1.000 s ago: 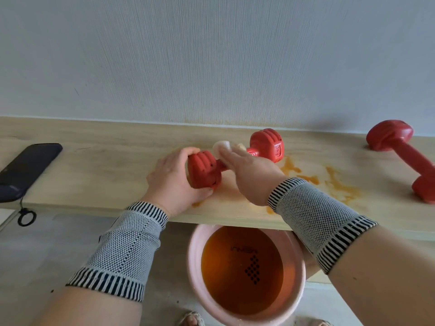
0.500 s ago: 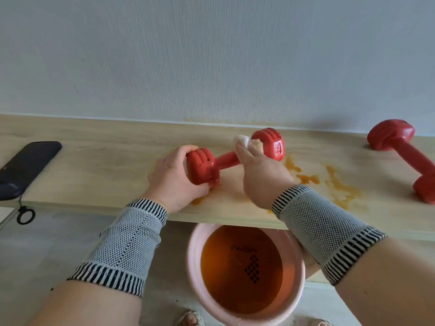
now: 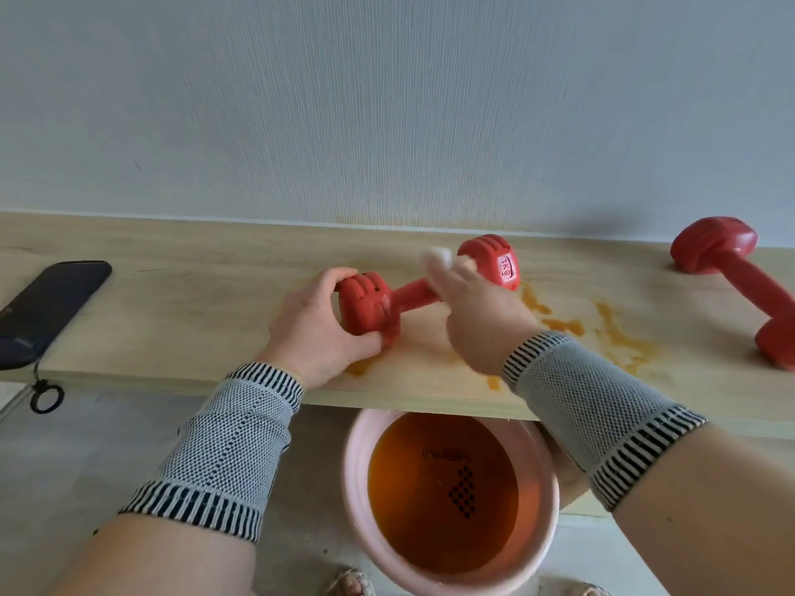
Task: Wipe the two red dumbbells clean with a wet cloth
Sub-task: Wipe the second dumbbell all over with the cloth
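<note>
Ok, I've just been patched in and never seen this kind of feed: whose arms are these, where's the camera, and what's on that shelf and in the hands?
No machine here: a person wears one wide-angle camera on the head, looking forward and down at their own arms. The left hand grips one end of a red dumbbell on the wooden shelf. The right hand holds a small white cloth against the handle near the far end, blurred as if rubbing. A second red dumbbell lies at the right, untouched. Orange wet streaks mark the wood. A dark phone rests at the left. Below the shelf stands a pink bucket of orange liquid.
</note>
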A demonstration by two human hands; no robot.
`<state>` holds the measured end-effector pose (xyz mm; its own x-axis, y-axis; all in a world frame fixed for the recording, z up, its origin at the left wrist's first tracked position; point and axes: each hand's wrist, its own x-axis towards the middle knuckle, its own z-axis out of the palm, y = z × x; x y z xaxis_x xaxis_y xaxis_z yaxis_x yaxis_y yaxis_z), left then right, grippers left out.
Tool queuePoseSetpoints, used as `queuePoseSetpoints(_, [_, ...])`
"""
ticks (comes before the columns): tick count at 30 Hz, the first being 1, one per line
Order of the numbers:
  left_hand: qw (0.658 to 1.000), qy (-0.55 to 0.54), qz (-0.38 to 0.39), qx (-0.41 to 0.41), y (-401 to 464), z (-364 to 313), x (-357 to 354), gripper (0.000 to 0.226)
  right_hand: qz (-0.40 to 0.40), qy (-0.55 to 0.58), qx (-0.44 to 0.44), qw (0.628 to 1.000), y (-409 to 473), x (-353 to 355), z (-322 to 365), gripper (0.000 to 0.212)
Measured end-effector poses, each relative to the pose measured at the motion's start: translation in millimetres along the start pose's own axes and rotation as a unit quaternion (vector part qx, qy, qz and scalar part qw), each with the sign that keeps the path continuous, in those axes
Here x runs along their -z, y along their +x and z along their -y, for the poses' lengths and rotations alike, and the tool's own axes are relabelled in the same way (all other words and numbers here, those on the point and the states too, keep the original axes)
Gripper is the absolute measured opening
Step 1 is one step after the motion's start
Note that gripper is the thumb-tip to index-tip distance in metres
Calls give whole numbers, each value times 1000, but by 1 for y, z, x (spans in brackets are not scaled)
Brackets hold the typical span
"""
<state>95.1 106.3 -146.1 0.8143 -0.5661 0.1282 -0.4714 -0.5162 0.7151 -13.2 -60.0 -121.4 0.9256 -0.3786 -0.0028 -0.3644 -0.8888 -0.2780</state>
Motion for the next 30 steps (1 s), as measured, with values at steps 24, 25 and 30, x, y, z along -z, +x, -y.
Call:
queuePoseSetpoints(24, [999, 42, 19, 5, -6, 10, 2, 103, -10, -31, -56, 998, -16, 0, 2, 85])
queuePoseSetpoints(25, [999, 43, 19, 5, -5, 9, 2, 103, 0, -24, -21, 999, -18, -1, 8, 85])
queuePoseSetpoints(30, [997, 8, 58, 44, -3, 7, 10, 95, 14, -19, 68, 997, -11, -9, 7, 84])
